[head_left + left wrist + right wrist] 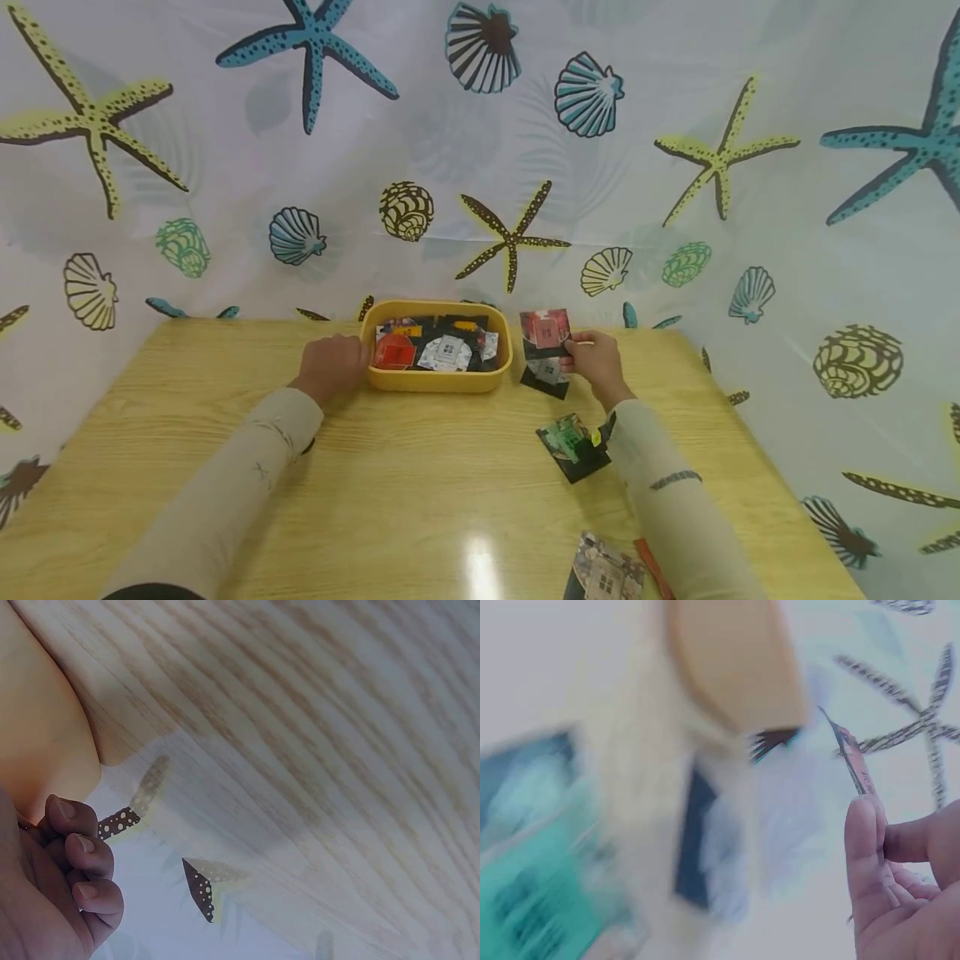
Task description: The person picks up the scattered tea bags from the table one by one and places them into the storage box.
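A yellow plastic bin [435, 382] stands at the back of the table, holding several small flat packets. My left hand [335, 364] is at its left end, fingers curled in beside the bin wall [45, 712]; the thumb is mostly hidden. My right hand [596, 364] pinches a flat square red-and-black packet [546, 332] between thumb and fingers, right of the bin. Edge-on, the thin packet [855, 761] rises from the fingertips in the right wrist view. Below it, a grey-and-black packet [547, 379] is partly covered from the head view.
A green-and-black packet [566, 437] lies by the right sleeve. Nearer the front are a brownish packet [603, 575] and a red strip [654, 567], partly hidden by the sleeve. A cloth with starfish and shells [450, 167] hangs behind the wooden table [420, 483].
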`<state>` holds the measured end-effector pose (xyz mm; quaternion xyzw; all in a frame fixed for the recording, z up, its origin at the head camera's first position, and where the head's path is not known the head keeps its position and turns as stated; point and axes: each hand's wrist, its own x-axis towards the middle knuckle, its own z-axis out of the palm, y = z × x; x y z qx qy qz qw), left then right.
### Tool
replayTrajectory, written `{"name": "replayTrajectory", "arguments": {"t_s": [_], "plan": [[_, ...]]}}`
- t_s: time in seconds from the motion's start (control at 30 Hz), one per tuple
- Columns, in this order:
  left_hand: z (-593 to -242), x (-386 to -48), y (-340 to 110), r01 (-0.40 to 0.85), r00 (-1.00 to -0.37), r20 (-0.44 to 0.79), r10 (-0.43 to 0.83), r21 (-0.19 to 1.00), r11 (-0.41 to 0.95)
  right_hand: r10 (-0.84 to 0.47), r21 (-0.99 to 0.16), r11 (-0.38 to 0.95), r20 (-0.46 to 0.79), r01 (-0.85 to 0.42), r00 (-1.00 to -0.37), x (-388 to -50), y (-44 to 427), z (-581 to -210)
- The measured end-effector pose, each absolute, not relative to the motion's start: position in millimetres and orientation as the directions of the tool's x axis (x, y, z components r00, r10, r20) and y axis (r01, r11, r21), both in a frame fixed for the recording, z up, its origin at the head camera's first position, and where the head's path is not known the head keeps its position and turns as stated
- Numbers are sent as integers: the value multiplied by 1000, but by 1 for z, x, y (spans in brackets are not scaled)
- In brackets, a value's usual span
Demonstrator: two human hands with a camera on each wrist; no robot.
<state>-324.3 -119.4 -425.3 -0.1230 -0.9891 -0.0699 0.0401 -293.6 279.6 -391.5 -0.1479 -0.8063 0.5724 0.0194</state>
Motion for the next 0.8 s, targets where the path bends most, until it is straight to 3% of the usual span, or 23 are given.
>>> {"name": "replayTrajectory", "arguments": {"t_s": [0.17,0.43,0.67,0.8], "plan": [[-421,-324,-120,233,-972,57,227,147,961,155,-952,209,-193,223,-969,-299,249,-372],[-421,-325,-122,235,-972,39,232,153,960,-25,-922,261,-302,286,-953,-309,185,-376],[-426,-330,-122,259,-965,62,255,87,962,-125,-931,287,-270,226,-955,-312,166,-378],[-431,-328,-122,304,-945,141,294,56,951,-49,-936,319,-170,146,-984,-312,178,-379]]}}
